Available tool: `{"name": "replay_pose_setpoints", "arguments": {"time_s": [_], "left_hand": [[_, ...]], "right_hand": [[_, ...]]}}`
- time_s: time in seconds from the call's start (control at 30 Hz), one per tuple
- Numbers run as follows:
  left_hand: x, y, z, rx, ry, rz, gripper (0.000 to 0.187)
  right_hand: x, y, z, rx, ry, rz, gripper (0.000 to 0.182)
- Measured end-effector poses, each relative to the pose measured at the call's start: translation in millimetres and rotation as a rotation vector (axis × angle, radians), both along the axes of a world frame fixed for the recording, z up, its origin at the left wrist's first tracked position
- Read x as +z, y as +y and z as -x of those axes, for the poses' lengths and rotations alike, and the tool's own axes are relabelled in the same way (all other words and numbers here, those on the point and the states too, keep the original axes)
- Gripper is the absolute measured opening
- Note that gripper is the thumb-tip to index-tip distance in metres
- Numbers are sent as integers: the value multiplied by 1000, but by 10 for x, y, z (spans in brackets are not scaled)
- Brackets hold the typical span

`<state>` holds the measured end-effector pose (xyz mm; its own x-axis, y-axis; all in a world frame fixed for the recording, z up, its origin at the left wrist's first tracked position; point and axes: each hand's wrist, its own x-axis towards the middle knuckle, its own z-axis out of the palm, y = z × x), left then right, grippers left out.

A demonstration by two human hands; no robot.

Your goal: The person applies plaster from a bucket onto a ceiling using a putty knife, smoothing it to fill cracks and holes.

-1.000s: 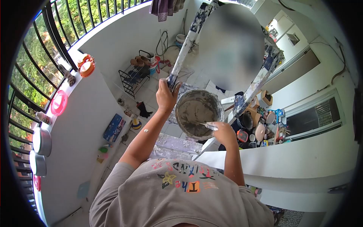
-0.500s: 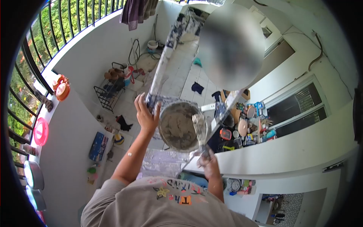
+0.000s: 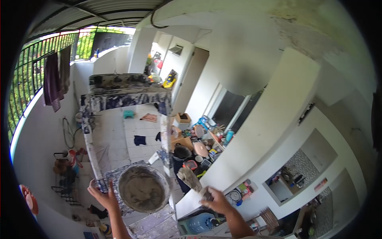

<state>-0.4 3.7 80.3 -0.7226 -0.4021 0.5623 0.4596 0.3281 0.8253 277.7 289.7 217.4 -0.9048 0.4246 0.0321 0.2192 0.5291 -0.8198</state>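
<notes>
A round bucket (image 3: 144, 188) of wet grey mortar stands on the splattered platform of a ladder-like frame (image 3: 127, 97). My left hand (image 3: 104, 198) is at the frame's side rail, left of the bucket, its thumb on one side of the rail and its fingers on the other. To the right of the bucket, my right hand (image 3: 218, 201) is closed around the handle of a trowel (image 3: 189, 178). Mortar coats the trowel's blade, which points up and left, apart from the bucket. The blade's exact shape is hidden under the mortar.
A white wall (image 3: 254, 139) rises close on my right, its upper part stained. Below, pans and household items (image 3: 201, 149) crowd the floor. A blue water bottle (image 3: 201, 222) lies near the wall's foot. Railings (image 3: 39, 59) run along the left.
My view has tilted up toward the wall and ceiling. The trowel, over the bucket's right edge before, is now outside it to the right in my right hand. My left hand stays at the rail.
</notes>
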Motion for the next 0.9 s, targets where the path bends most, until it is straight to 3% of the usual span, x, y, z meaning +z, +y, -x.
{"name": "replay_pose_setpoints", "arguments": {"time_s": [0.03, 0.1, 0.17, 0.23, 0.3, 0.33, 0.37, 0.5, 0.6, 0.7, 0.9], "left_hand": [[29, -29, -26, 1, -48, 44, 56], [12, -50, -14, 28, 6, 107, 54], [-30, -33, 5, 18, 10, 71, 51], [-112, -48, 56, 35, 9, 88, 50], [-150, -37, 79, 62, 15, 94, 48], [-127, -30, 69, 65, 18, 98, 47], [-100, -31, 56, 67, 19, 107, 46], [-105, -8, 84, 49, 2, 63, 43], [-126, -32, 75, 53, -20, 70, 41], [-99, -7, 53, 54, -42, 48, 39], [-78, -9, -27, 86, -95, 39, 42]], "right_hand": [[251, 74, -41, -29, 68, -303, 42], [763, 203, -173, -123, -84, -727, 39], [1322, 265, -254, -185, -107, -828, 42], [1838, 313, -341, -258, 6, -728, 49], [2207, 460, -458, -240, 170, -970, 52], [2389, 533, -516, -232, 225, -1086, 49], [2606, 480, -569, -304, 201, -984, 44], [3232, 512, -677, -215, 485, -1430, 27], [3503, 638, -704, -312, 649, -1706, 25], [3687, 701, -574, -308, 778, -1736, 22], [3976, 1114, -439, -548, 749, -1953, 25]]}}
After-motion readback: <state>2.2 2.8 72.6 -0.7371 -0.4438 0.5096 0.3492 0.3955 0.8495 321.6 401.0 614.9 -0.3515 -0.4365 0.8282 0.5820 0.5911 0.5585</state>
